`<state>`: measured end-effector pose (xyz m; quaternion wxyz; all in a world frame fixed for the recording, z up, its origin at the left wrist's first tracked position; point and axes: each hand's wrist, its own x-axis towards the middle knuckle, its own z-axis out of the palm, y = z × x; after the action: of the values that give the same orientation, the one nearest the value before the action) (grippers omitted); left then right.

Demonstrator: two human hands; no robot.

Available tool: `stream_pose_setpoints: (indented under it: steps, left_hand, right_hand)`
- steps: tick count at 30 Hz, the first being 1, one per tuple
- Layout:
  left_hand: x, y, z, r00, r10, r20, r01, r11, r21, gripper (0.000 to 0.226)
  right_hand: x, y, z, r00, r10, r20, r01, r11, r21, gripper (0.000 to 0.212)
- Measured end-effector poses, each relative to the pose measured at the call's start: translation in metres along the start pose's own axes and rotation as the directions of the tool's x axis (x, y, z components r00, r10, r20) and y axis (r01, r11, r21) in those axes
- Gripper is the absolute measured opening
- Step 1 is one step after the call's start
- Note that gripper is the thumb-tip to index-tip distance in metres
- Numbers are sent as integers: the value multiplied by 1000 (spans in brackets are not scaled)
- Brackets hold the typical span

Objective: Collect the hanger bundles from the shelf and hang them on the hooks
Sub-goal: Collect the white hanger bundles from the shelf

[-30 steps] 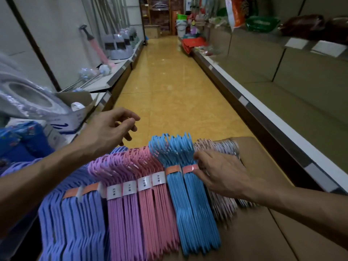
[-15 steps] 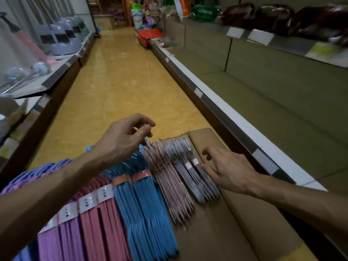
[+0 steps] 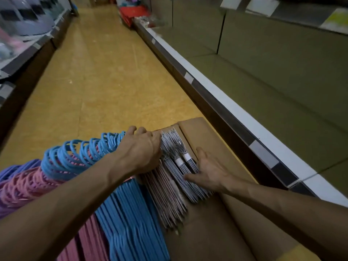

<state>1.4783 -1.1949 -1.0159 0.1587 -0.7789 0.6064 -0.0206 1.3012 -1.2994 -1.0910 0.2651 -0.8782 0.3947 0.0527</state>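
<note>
The hanger bundles lie in a row on a brown cardboard box [image 3: 211, 232], which serves as the landmark here. At the box's far end, nearest its top flap, lie the grey hanger bundles [image 3: 181, 164], each wrapped with a white band. Just beside them, toward the person's left, is a pale pink bundle [image 3: 167, 196], then the blue hanger bundles [image 3: 130, 213] with their hooks curling up off the box's left edge, then the pink hanger bundles [image 3: 24, 185] and the purple ones [image 3: 11, 170] further left.

The left hand [image 3: 140, 149] reaches across the blue hooks and sits over the hook end of the pale pink bundle, knuckles up, fingers curled down over the far side. The fingertips are hidden, so whether they actually clamp the bundle cannot be told.

The right hand [image 3: 209, 170] lies on the grey hanger bundles at the box's right side, palm turned inward, fingers straight and close together, pressing flat against the bundle's shafts; the thumb [image 3: 200, 152] sticks up, apart from the fingers. It grips nothing.

Beyond the box runs a yellow floor [image 3: 105, 81], and to the box's right stands a green shelf [image 3: 273, 81] with a white edge strip.
</note>
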Motion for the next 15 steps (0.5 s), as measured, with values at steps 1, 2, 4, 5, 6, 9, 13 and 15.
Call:
stream_pose_setpoints:
  steps: [1,2,4,5,6,9,13,15]
  left_hand:
    - [2,2,3,1000,0,13,0,1000,19,47]
    - [4,4,5,1000,3,21,-4,1000,31,46]
    - [7,7,6,999,3,33,-3,1000,10,40]
    - [8,8,5,999,0,36,1,1000,-5,38]
    - [9,10,4,999,-3,43,4,1000,-15,36]
    - [15,15,2,999,9,52,-6,999,-51,35]
    - [24,22,-1,999,42,-24,-45,986,-158,38]
    - [31,26,-2,997,54,-59,-66,973,-223,40]
  right_hand:
    - [4,-1,5,1000,6,6,-6,1000,14,107]
    - [8,-1,9,1000,9,14,-10,1000,24,110]
    - [17,-3,18,999,24,28,-26,998,51,113]
    - [22,-5,22,999,36,30,-38,997,66,115]
    - [26,-7,26,999,47,26,-49,996,75,116]
    - [37,-13,37,995,94,-17,-92,992,85,115]
    - [45,-16,42,977,194,-88,-182,975,132,123]
    - [47,-16,42,966,239,-97,-219,959,177,124]
